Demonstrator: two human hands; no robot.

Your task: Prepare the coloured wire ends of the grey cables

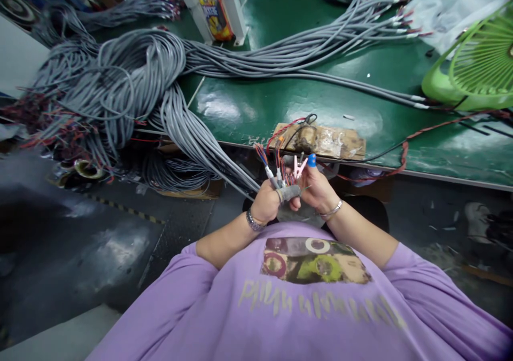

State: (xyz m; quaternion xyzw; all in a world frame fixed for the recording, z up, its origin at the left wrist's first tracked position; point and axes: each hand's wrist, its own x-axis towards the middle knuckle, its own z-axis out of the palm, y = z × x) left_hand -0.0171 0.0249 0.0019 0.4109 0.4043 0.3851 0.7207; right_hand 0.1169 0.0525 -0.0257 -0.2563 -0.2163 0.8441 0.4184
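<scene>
Purple shirt point(208, 318), soft cloth, filled bottom of frame. Centre: left hand point(266, 203) curled tight round smooth gray cable ends point(273, 181), coloured cores point(262, 155) splayed upward, apparently for easy reach. Right hand point(320, 191) half-curled beside pink V-shaped piece point(297, 167); from where I stood, couldn't tell whether gripped. Upper left: looped cables point(140, 67) heaped on glossy green desk point(280, 104), probably coiled against tangling. Rough wooden board point(347, 142) lay at desk's near edge, right of centre.

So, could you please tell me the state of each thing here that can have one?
Left hand: closed on cables
Cables: ends stripped, wires exposed
Right hand: curled near wires
Blue finger cover: worn
Cable coil: looped
Plastic bag: crumpled
Wooden board: lying flat
Green fan: whether running, cannot tell
</scene>
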